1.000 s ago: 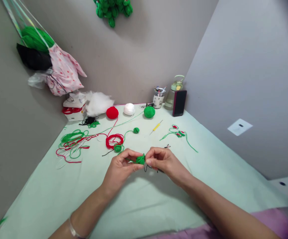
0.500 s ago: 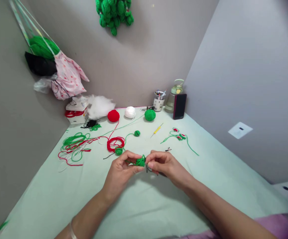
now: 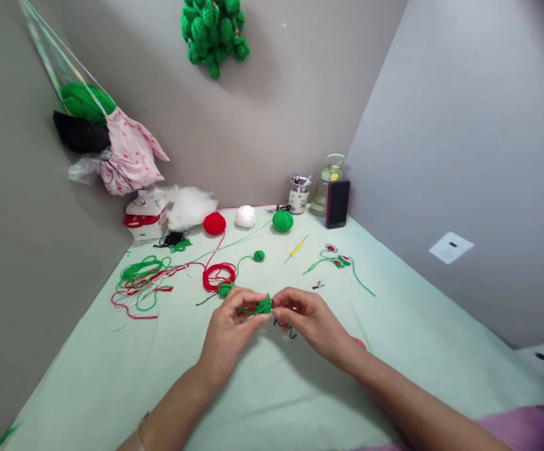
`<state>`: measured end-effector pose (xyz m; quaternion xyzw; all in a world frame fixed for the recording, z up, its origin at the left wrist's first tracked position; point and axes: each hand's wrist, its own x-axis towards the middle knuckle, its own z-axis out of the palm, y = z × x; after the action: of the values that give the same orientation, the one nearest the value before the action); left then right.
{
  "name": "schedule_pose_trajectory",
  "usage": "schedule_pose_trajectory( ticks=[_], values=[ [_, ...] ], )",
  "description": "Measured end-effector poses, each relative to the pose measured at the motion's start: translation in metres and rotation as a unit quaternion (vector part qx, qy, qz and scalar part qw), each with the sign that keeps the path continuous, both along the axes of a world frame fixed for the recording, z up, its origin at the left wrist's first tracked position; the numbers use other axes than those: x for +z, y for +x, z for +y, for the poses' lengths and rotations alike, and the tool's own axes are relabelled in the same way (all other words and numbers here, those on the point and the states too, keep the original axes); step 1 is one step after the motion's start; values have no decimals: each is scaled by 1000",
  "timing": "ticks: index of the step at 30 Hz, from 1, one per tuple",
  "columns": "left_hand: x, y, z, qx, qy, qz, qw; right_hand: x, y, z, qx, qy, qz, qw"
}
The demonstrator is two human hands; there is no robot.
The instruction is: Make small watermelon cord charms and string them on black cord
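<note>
Between the fingers and thumb of my left hand (image 3: 231,332) is a small green crocheted ball (image 3: 263,305), held a little above the table. My right hand (image 3: 312,322) pinches at the ball's right side, where a black thread (image 3: 291,332) hangs down below the fingertips. Whether a needle is in that pinch I cannot make out. Just behind my left hand lies another green crocheted ball (image 3: 225,289), partly covered by the fingers. A third small green ball (image 3: 259,255) rests farther back on a green strand.
Red yarn coil (image 3: 218,277) and tangled green, red and white strands (image 3: 143,279) lie left. Behind are red (image 3: 214,223), white (image 3: 245,216) and green (image 3: 282,220) yarn balls. A yellow-handled crochet hook (image 3: 297,248), red-and-green crocheted pieces (image 3: 337,258), phone (image 3: 338,204) and bottle (image 3: 322,194) are right.
My right hand has shifted slightly left, closer to the ball. The black thread now hangs in a longer curl below it. The whole view has tilted up slightly.
</note>
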<state>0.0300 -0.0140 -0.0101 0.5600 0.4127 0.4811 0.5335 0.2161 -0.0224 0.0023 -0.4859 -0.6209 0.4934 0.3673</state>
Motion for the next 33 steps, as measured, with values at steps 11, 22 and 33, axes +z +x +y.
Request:
schedule_pose_trajectory(
  ticks=[11,22,33],
  values=[
    [0,3,0,-25,-65,-26,997,28,13,1,6,136,-192,972],
    [-1,3,-2,-125,-59,-43,990,48,2,16,-8,155,-73,985],
    [6,0,-3,-210,-134,-131,960,88,50,37,65,-159,197,965]
  ],
)
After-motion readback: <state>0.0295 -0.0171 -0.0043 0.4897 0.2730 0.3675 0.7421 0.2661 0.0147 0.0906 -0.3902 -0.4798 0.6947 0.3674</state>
